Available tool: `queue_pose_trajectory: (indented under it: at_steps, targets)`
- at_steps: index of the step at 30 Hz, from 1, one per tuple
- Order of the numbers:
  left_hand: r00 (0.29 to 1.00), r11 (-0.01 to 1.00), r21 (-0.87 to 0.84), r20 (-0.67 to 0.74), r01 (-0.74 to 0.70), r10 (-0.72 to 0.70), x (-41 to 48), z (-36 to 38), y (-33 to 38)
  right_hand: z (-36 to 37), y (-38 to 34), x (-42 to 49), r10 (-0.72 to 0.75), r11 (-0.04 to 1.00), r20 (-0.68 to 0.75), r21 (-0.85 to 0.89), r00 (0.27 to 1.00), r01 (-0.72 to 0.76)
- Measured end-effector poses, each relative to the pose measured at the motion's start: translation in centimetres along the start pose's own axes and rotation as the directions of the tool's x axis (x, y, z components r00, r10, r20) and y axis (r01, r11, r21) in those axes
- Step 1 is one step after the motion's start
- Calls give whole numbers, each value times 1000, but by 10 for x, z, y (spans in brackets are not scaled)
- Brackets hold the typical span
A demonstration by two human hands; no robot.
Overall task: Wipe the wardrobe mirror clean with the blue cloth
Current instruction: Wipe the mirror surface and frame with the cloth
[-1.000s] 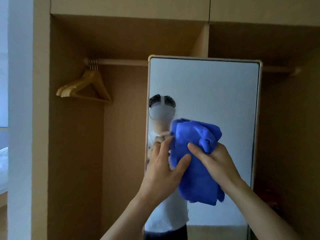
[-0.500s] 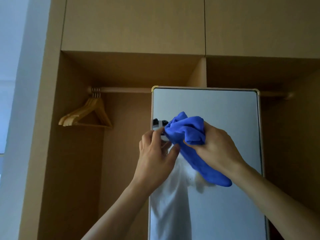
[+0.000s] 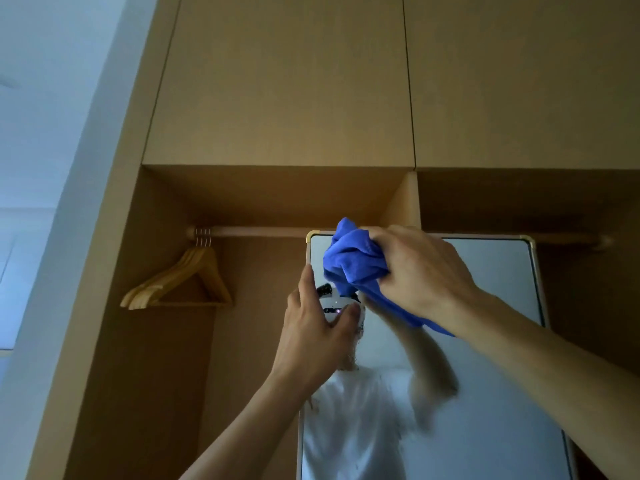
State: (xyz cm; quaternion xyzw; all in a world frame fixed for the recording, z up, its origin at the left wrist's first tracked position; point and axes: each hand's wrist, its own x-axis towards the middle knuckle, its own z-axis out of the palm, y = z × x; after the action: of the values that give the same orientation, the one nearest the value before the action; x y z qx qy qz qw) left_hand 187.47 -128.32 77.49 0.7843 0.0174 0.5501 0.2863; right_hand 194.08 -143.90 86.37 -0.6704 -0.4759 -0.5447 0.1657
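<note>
Reaching up from the near bottom edge of the view, two bare forearms lead to the hands in front of the glass. The right hand [image 3: 422, 271] is the higher of the two; its grip is clenched round a bunched bright blue cloth [image 3: 349, 265], fingers curled over the wad. The cloth sits at the upper left corner of the tall rectangular wardrobe mirror with a slim gold-coloured frame [image 3: 491, 289]. The top fold of the cloth overlaps the upper frame edge, and a loose tail hangs down under the right wrist. Whether the wad presses on the glass cannot be told.

The left hand [image 3: 315, 327] is lower and to the left, at the left edge of the mirror. Its grip is released: fingers extended, thumb apart, nothing held. Contact with the glass cannot be told.

The glass reflects a white top and a raised arm.

Beyond the mirror, a round wooden clothes rail [image 3: 263, 232] runs left to right across the open wardrobe bay. A group of light wooden coat hangers [image 3: 183, 282] hangs at its left end, well apart from the mirror. Above the bay are flat tan wooden cupboard doors [image 3: 277, 81]. A pale wall [image 3: 41, 133] lies at far left.
</note>
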Motion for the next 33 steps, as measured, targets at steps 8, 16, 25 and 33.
queue_pose_trajectory:
  at_steps: [8, 16, 25, 33]
  targets:
    - [999, 999, 49, 22, 22, -23, 6, -5, -9, 1, -7, 35, -54, 997, -51, -60, 997, 50]
    - [1000, 1000, -27, -17, 14, -15, 0, -10, -12, 15, -19, 32, -75, 993, -65, -95, 995, 68]
    - [998, 991, -124, -21, 57, -60, -17, -15, -21, 42, -33, -22, -93, 996, 42, -5, 995, 94]
    - [996, 992, -86, 6, 91, -91, -28, -12, -29, 33, -29, -4, -66, 996, 2, -54, 998, 66]
